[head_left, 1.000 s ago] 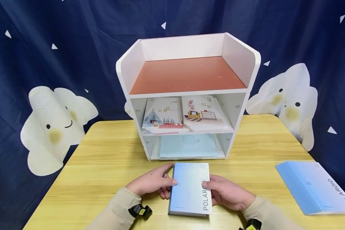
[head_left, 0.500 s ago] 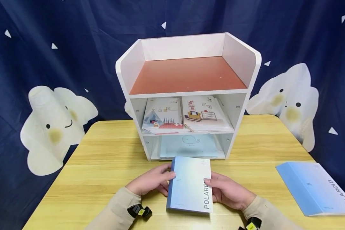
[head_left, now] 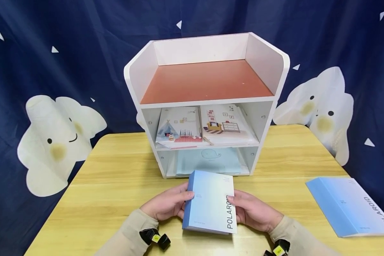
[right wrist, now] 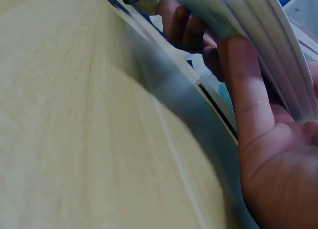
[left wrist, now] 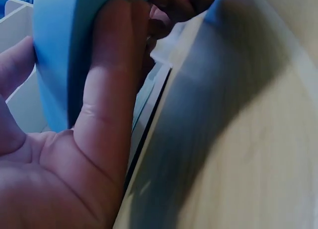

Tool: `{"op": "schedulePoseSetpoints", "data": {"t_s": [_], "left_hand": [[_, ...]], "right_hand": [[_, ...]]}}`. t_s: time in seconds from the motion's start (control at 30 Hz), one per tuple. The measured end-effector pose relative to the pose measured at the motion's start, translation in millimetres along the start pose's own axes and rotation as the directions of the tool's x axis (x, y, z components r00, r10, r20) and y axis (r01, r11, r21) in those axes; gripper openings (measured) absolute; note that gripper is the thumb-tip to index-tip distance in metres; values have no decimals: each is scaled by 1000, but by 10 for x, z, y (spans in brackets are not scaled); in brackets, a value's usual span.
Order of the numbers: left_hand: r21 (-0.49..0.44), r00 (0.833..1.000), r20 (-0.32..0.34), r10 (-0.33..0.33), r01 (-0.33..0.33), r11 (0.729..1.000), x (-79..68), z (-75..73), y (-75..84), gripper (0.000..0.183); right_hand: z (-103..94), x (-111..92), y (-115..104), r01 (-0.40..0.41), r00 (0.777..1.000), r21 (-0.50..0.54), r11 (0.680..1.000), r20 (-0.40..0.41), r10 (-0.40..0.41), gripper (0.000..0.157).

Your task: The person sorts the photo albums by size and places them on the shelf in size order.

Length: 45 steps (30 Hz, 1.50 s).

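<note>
A pale blue photo album (head_left: 211,202), printed POLAROID along one side, is raised off the wooden table between both hands. My left hand (head_left: 168,202) grips its blue spine, thumb over the cover's edge and fingers underneath. From the other side my right hand (head_left: 254,211) grips the page edge, its thumb beside the printed word. In the left wrist view, the left fingers (left wrist: 112,90) run beneath the album's underside. The right wrist view shows thick pages (right wrist: 263,45) slightly fanned above the right fingers (right wrist: 246,85).
A white shelf unit (head_left: 267,121) with a reddish top board (head_left: 208,81) stands just beyond the album. Illustrated booklets (head_left: 180,124) fill its middle level, and a light blue whale folder (head_left: 225,161) lies below. Another POLAROID album (head_left: 348,209) lies at the table's right edge.
The album has come up off the table and tilted, showing more spine. My left forefinger, earlier stretched along the spine, has gone round behind it. The head view has shifted slightly.
</note>
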<state>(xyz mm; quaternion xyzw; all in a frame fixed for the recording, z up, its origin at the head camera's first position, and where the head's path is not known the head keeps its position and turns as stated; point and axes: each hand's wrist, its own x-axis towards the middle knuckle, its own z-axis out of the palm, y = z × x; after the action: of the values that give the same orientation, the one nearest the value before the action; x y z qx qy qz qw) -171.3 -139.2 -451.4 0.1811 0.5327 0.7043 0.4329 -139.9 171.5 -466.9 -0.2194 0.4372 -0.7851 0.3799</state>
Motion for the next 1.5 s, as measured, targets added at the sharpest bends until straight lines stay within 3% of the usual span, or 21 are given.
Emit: {"op": "schedulePoseSetpoints", "data": {"t_s": [0.2,0.37,0.57,0.7,0.8,0.9,0.97,1.13,1.3,1.37,1.5], "left_hand": [[-21,998,26,53,-52,998,-45,25,59,52],[-45,993,41,112,-110,993,-94,84,139,50],[-77,985,43,166,-162,984,-144,246,255,51],[-101,968,89,236,-227,969,-228,364,386,47],[-123,937,197,287,-267,956,-313,456,523,46],[-107,889,312,336,-319,942,-373,555,690,48],[-71,857,349,378,-378,923,-396,618,810,48],[56,817,351,458,-506,861,-421,727,1080,47],[77,789,323,523,-573,816,-429,799,1270,52],[66,765,321,558,-606,793,-426,822,1320,53],[11,700,314,641,-678,735,-397,860,1393,50]], "right_hand": [[12,7,-32,3,998,3,1000,68,-3,42],[45,-2,-110,36,993,-57,998,111,-29,43],[188,-26,-341,103,989,-109,989,114,-90,43],[349,15,-566,160,983,-151,975,112,-144,41],[472,71,-746,213,975,-169,962,100,-199,40],[588,128,-910,263,964,-168,950,82,-252,40],[657,168,-1001,296,955,-153,943,84,-286,41],[777,276,-1164,387,916,-92,918,149,-371,43],[898,374,-1284,476,871,-13,879,144,-470,46],[957,417,-1323,508,853,18,861,125,-506,46],[1093,556,-1391,559,813,130,819,106,-572,48]]}}
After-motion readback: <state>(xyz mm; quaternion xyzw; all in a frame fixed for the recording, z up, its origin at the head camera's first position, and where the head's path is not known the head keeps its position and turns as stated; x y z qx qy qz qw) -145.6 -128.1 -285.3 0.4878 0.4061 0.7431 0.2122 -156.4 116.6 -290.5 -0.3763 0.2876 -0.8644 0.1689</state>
